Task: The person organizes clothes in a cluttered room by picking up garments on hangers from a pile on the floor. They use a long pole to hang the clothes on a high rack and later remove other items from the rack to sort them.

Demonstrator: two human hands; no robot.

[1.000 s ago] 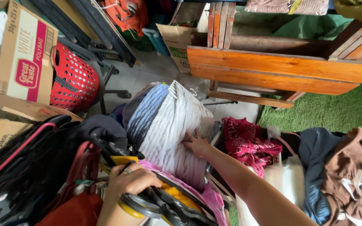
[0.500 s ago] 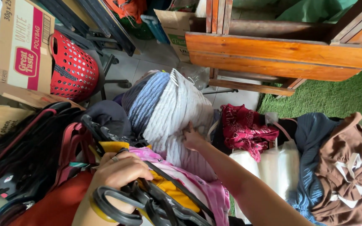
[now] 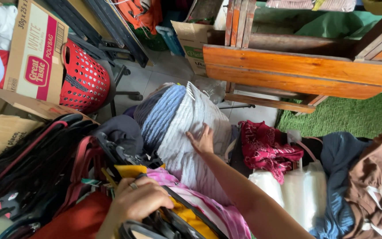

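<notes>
My right hand (image 3: 204,140) lies flat, fingers spread, on a white striped garment (image 3: 191,132) that hangs on a hanger beside a blue striped one (image 3: 162,116). My left hand (image 3: 139,200), a ring on one finger, is closed over a bunch of black hangers (image 3: 164,221) with pink and yellow clothes (image 3: 200,208) hung on them. A dark garment (image 3: 122,128) sits just left of the blue one.
Black and red hangers (image 3: 36,163) pile up at the left by cardboard boxes (image 3: 34,53) and a red perforated basket (image 3: 82,82). A wooden bench (image 3: 301,71) stands behind on green turf (image 3: 350,117). A maroon cloth (image 3: 266,148), clear bags (image 3: 297,190) and brown clothes (image 3: 376,186) lie right.
My right hand has slid up the white striped garment and spread flat on it. My left hand stays closed on the hangers.
</notes>
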